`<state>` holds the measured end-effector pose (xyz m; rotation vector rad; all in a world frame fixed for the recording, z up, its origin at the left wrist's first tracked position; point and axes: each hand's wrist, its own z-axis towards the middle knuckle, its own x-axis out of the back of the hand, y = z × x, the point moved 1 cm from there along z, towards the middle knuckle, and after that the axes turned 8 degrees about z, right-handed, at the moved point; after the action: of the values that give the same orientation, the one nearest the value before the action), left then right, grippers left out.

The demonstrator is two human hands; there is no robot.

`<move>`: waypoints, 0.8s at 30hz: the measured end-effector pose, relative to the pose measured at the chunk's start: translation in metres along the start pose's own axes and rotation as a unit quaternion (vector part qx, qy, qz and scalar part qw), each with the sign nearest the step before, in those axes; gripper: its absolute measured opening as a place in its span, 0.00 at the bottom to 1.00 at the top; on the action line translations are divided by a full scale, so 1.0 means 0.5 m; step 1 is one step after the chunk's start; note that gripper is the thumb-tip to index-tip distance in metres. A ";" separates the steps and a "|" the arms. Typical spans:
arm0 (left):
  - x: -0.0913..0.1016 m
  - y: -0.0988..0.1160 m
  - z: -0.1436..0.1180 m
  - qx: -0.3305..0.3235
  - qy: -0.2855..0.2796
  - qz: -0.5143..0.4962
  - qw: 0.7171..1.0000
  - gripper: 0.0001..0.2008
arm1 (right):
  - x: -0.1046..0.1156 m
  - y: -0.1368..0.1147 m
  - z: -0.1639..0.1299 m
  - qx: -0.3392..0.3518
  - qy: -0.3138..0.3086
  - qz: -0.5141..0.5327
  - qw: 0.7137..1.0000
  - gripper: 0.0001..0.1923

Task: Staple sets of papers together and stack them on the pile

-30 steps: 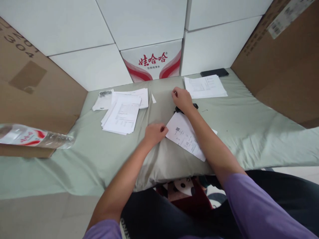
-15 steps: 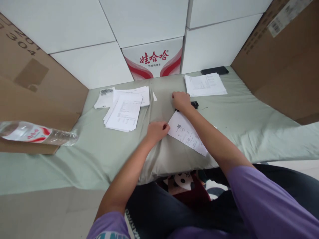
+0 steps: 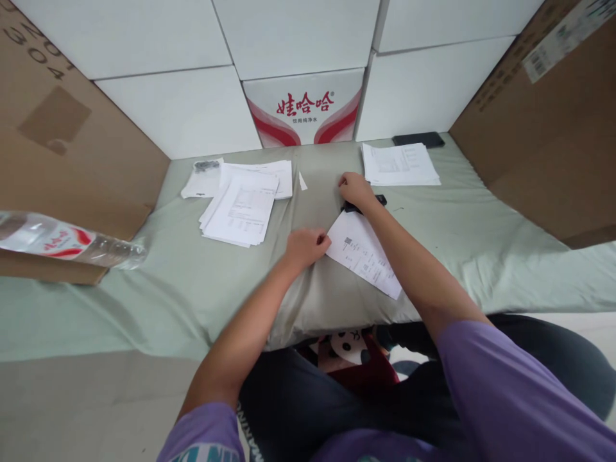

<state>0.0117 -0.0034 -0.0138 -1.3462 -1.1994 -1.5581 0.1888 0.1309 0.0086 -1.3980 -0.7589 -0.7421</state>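
A pale green cloth [image 3: 481, 231] covered the whole work surface, and large brown cardboard boxes [image 3: 553, 128] stood at both sides of it, with white boxes [image 3: 183, 115] stacked along the back. One white carton with red Chinese lettering [image 3: 305, 109] sat in the middle of that back row. A clear plastic water bottle with a red label [image 3: 62, 242] lay on its side at the far left. A loose pile of printed white sheets [image 3: 243, 205] lay left of centre, and a neater stack of printed white sheets [image 3: 399, 165] lay at the back right, just in front of a flat black phone [image 3: 416, 138]. A single printed white paper sheet [image 3: 363, 253] lay tilted near the front edge of the cloth, between the two hands. The left hand [image 3: 304, 246] pinched that sheet's left corner with curled fingers. The right hand [image 3: 356, 189] pressed closed fingers down on a small black stapler-like object [image 3: 380, 200] at the sheet's top edge
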 end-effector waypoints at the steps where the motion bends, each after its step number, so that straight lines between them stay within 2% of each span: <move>1: 0.001 0.000 0.000 -0.002 0.000 -0.001 1.000 0.17 | 0.002 0.000 0.001 0.000 -0.001 0.011 1.000 0.14; 7: 0.002 0.000 -0.001 -0.005 0.005 -0.019 1.000 0.16 | 0.010 0.004 0.002 -0.016 -0.013 0.074 0.997 0.08; 16: 0.008 0.000 -0.002 -0.010 0.001 -0.025 1.000 0.16 | 0.017 0.024 0.014 -0.076 0.010 0.234 0.969 0.10; 19: 0.006 0.000 -0.002 -0.010 -0.001 -0.023 1.000 0.16 | 0.014 0.014 0.002 -0.055 0.025 0.160 0.985 0.11; 22: 0.003 0.001 -0.002 -0.007 -0.004 -0.016 1.000 0.16 | 0.001 -0.007 -0.014 -0.015 0.063 -0.016 0.998 0.12; 24: 0.002 0.003 -0.002 -0.006 -0.002 -0.008 1.000 0.16 | -0.008 -0.022 -0.020 -0.002 0.052 -0.106 0.993 0.14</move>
<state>0.0125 -0.0048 -0.0128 -1.3510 -1.2067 -1.5769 0.1778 0.1207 0.0110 -1.2849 -0.8321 -0.9738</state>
